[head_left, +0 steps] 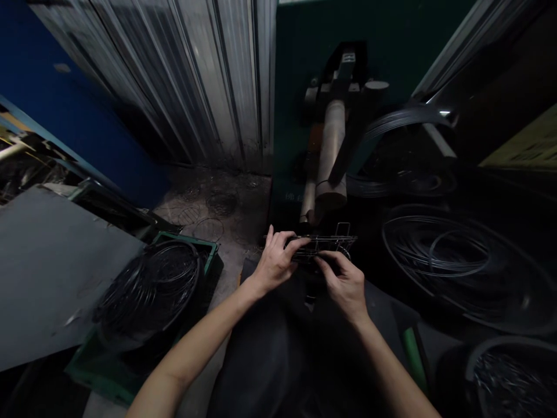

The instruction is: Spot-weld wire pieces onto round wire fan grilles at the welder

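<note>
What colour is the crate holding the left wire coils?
Green; the crate shows in the head view.

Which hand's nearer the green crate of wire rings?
Left. The left hand grips the wire frame just right of the green crate; the right hand holds the frame's far side.

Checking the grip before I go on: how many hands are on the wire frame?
2. The left hand grips the wire frame at its left end; the right hand holds its near edge, toward the middle.

The right hand (346, 284) covers the near part of the wire frame (331, 240), and the bin (500, 342) is cut off by the lower right corner.
</note>
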Motion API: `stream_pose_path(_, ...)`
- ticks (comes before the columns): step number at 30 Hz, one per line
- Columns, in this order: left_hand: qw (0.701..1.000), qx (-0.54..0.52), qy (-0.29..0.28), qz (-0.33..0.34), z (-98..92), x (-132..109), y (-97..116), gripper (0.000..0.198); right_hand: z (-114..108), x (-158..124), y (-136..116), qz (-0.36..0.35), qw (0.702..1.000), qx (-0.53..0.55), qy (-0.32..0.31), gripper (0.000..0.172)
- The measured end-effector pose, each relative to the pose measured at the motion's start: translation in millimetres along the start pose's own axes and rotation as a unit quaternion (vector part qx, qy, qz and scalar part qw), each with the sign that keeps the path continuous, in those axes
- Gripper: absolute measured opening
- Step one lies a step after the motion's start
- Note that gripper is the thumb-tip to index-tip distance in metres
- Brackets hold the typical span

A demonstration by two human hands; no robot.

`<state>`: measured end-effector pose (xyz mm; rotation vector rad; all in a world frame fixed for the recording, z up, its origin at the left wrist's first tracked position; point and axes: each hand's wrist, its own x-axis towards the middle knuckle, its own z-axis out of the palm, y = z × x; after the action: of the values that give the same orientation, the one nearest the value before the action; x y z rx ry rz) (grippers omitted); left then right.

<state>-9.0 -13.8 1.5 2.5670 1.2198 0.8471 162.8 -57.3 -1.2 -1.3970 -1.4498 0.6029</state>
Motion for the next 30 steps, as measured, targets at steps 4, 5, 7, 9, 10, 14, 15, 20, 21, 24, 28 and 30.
stream_pose_path(4, 1.0, -0.007, 0.002, 0.0, 3.1, 3, -5, 0.062, 2, 3, 4, 0.003, 1.0, 0.001, -0.003, 0.019)
stream_pose_path(5, 1.0, -0.009, 0.003, 0.0, 3.6, 4, -5, 0.062, 3, 4, 5, 0.001, 1.0, 0.001, -0.002, 0.019)
stream_pose_path(7, 1.0, -0.01, 0.008, 0.002, 4.5, 7, -7, 0.062, 3, 6, 5, -0.002, 1.0, -0.001, 0.001, 0.019)
stream_pose_path(9, 1.0, -0.009, 0.013, 0.006, 5.4, 9, -8, 0.06, 3, 9, 4, -0.005, 1.0, -0.002, 0.003, 0.018)
stream_pose_path(10, 1.0, -0.009, 0.017, 0.01, 5.9, 10, -9, 0.059, 4, 10, 4, -0.007, 1.0, -0.002, 0.005, 0.018)
stream_pose_path(14, 0.999, -0.012, 0.039, 0.026, 8.7, 13, -14, 0.059, 4, 14, 5, -0.009, 1.0, 0.001, 0.003, 0.017)
stream_pose_path(15, 0.999, -0.013, 0.044, 0.029, 9.5, 14, -15, 0.058, 5, 15, 5, -0.007, 1.0, -0.001, 0.0, 0.017)
stream_pose_path(20, 0.999, -0.012, 0.044, 0.026, 12.0, 17, -19, 0.056, 7, 19, 6, -0.013, 1.0, -0.007, 0.001, 0.017)
stream_pose_path(21, 0.999, -0.012, 0.044, 0.026, 12.4, 18, -20, 0.056, 7, 19, 6, -0.015, 1.0, -0.006, 0.003, 0.017)
stream_pose_path(24, 0.998, -0.015, 0.052, 0.032, 13.5, 19, -22, 0.055, 8, 21, 7, -0.019, 1.0, -0.004, 0.007, 0.016)
stream_pose_path(28, 0.998, -0.018, 0.055, 0.035, 14.4, 21, -23, 0.05, 9, 23, 8, -0.038, 0.999, -0.004, 0.021, 0.015)
stream_pose_path(30, 0.998, -0.01, 0.047, 0.029, 14.2, 23, -24, 0.05, 9, 24, 8, -0.043, 0.999, -0.007, 0.025, 0.015)
